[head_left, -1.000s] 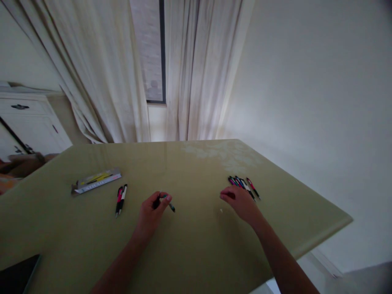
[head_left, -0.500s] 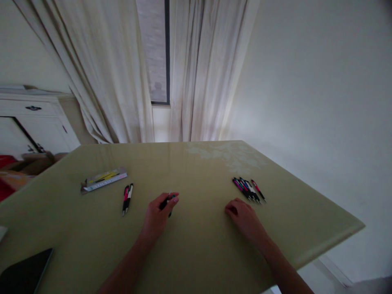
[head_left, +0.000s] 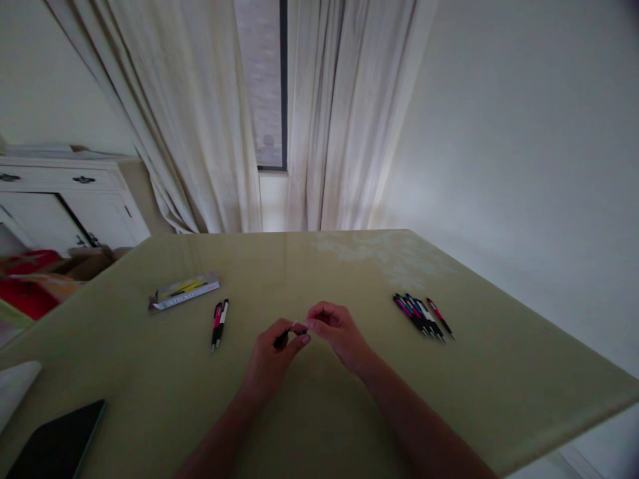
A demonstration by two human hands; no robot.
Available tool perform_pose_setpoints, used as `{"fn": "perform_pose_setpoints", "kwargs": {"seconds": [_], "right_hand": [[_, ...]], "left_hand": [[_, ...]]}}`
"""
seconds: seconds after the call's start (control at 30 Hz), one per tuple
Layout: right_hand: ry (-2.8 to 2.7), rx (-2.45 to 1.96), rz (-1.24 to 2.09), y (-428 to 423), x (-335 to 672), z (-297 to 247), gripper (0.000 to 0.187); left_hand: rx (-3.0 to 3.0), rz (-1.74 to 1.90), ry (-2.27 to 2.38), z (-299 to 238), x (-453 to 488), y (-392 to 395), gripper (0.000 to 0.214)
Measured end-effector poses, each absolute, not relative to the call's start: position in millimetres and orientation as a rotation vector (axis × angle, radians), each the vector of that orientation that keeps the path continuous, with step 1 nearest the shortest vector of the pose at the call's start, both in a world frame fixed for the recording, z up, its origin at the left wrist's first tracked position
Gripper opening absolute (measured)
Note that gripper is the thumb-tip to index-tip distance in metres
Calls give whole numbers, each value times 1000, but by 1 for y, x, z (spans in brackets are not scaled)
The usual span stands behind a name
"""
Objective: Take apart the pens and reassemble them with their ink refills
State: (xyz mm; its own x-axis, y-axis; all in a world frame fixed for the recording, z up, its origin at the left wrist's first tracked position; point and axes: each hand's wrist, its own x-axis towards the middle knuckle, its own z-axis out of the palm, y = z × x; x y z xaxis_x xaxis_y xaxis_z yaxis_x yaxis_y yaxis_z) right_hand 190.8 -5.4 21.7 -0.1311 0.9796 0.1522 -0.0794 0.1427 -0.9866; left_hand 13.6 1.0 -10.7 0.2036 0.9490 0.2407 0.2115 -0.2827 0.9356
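Observation:
Over the middle of the table, my left hand (head_left: 272, 349) is closed around a black pen (head_left: 282, 338), most of which its fingers hide. A small pale tip shows between thumb and forefinger. My right hand (head_left: 339, 332) has its fingertips pinched together right beside the left fingertips, at the pen's end; whatever they grip is too small to make out. To the left lie two pens (head_left: 219, 324), one pink and black, one white and black. Several pens (head_left: 419, 316) lie side by side on the right, with a red and black pen (head_left: 440, 318) slightly apart from them.
A clear-topped pen box (head_left: 184, 293) lies at the table's left. In the near left corner are a dark tablet-like device (head_left: 57, 439) and a white object (head_left: 17, 389). The greenish table (head_left: 309, 426) has its right edge near a white wall.
My right hand has moved left, from beside the right-hand pens to my left fingertips. The left hand still holds the pen, now turned differently. The view has shifted slightly left.

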Motion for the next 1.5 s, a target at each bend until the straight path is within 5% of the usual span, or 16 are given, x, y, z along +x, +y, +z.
{"fn": "perform_pose_setpoints", "kwargs": {"seconds": [0.73, 0.93, 1.5], "right_hand": [[-1100, -774, 1549, -20, 188, 1, 20], [-1273, -796, 1512, -17, 185, -2, 36], [-1568, -1127, 842, -10, 201, 2, 13]], "left_hand": [[1656, 1164, 1130, -1, 11, -11, 28], [1624, 1254, 1125, -3, 3, -8, 23], [1924, 1126, 1221, -2, -11, 0, 30]]}}
